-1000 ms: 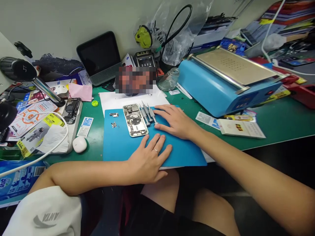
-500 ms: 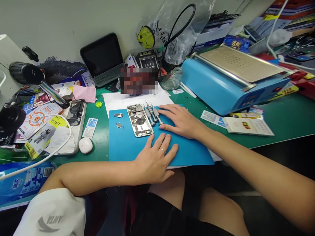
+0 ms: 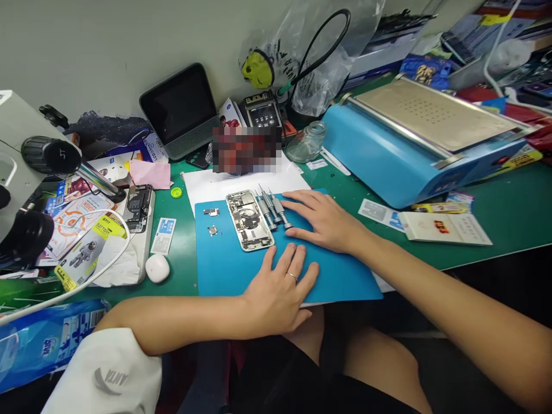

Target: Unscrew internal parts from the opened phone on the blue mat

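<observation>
My left hand (image 3: 280, 287), a ring on one finger, lies flat with fingers apart on the front of the blue mat (image 3: 224, 270). Just beyond its fingertips is an opened phone (image 3: 249, 221), its inner parts exposed. Several grey screwdrivers (image 3: 271, 208) lie side by side along the phone's right edge. My right hand (image 3: 330, 221) rests on the mat to their right, fingers spread, thumb and fingertips beside the handles; whether they touch I cannot tell. Small metal phone parts (image 3: 211, 213) lie left of the phone.
A blue machine with a metal plate (image 3: 388, 155) stands at the right. A glass jar (image 3: 307, 142) and a dark-screened tablet-like device (image 3: 181, 109) are at the back. Left are a microscope stand (image 3: 56, 155), another opened phone (image 3: 140, 207) and a white earbud case (image 3: 157, 268). One item is pixelated.
The whole view has shifted slightly, so things appear a little lower and farther right. Both hands keep their places on the mat beside the phone and screwdrivers.
</observation>
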Motion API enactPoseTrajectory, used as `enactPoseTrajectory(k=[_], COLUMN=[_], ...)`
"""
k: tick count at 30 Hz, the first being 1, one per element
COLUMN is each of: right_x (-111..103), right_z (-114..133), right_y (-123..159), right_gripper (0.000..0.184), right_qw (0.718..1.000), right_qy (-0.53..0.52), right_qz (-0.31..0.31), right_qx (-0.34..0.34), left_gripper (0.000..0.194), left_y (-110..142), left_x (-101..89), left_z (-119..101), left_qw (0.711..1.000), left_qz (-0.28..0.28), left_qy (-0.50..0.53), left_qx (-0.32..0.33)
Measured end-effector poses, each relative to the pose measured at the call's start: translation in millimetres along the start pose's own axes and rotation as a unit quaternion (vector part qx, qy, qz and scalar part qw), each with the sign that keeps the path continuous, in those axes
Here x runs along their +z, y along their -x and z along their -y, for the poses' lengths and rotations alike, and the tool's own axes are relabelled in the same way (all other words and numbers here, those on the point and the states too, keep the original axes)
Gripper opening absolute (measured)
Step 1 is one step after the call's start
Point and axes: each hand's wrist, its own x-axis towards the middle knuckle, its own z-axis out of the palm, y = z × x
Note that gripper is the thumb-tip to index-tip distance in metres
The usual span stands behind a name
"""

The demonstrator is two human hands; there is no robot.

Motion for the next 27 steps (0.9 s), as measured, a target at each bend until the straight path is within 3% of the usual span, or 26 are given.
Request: enactPoseTrajectory(k=[27], right_x=[-7.3], right_z=[2.4], right_y=[-2.4], right_gripper=[0.077], right_qw=[1.000], right_qy=[-0.003], right_qz=[0.023], right_qx=[0.022], left_gripper=[0.077], left_y=[-4.5], left_x=[1.5], left_z=[-4.0], left_qw=[1.000], left_qz=[-0.009], left_qy=[-0.021], left_qx=[0.003])
